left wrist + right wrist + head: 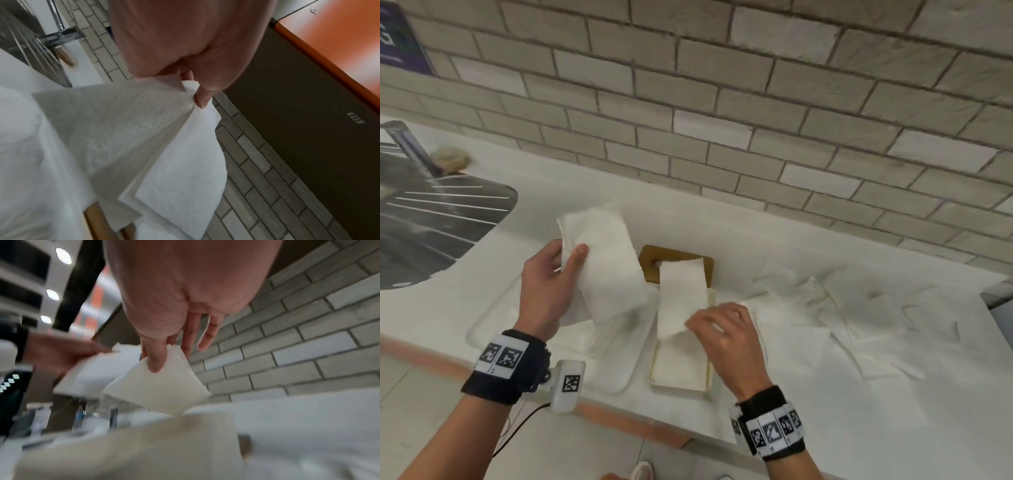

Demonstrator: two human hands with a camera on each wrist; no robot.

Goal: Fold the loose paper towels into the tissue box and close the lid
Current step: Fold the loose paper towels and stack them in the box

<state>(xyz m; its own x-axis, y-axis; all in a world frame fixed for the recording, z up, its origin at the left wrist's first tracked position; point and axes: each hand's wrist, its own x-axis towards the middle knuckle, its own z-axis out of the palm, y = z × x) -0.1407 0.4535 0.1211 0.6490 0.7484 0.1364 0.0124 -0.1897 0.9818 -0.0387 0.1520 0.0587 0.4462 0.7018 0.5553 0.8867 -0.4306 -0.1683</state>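
**Two folded towels held above an open box**

Stood at a white counter [722,219] backed by a brick wall [756,85].

Left hand [549,287] raised at about 9 o'clock of the scene; thumb and curled fingers pinched round a wide folded towel [606,260], which slanted down toward 5 o'clock. Seen from the left wrist as layered folds [127,138] clamped under a fingertip [202,99].

Right hand [726,339] at about 5 o'clock; thumb and forefinger closed on the near end of a narrow folded strip [681,294], other fingers loosely spread. Strip reached up toward 12 o'clock, far end lying over the lid. From the right wrist, same strip [156,386] pinched under the thumb [155,360], two fingers hanging straight beside it.

Box [710,387], cream and open, lay on the counter directly below the right hand, at 6 o'clock of the strip. Lid [650,257], brown with a slot, lay off the box, just beyond it at 12 o'clock.

Loose towels [825,308] spread crumpled at 3 o'clock of the box, more sheets under and beside it. Sink [431,212] and tap [410,144] at 10 o'clock, well apart.
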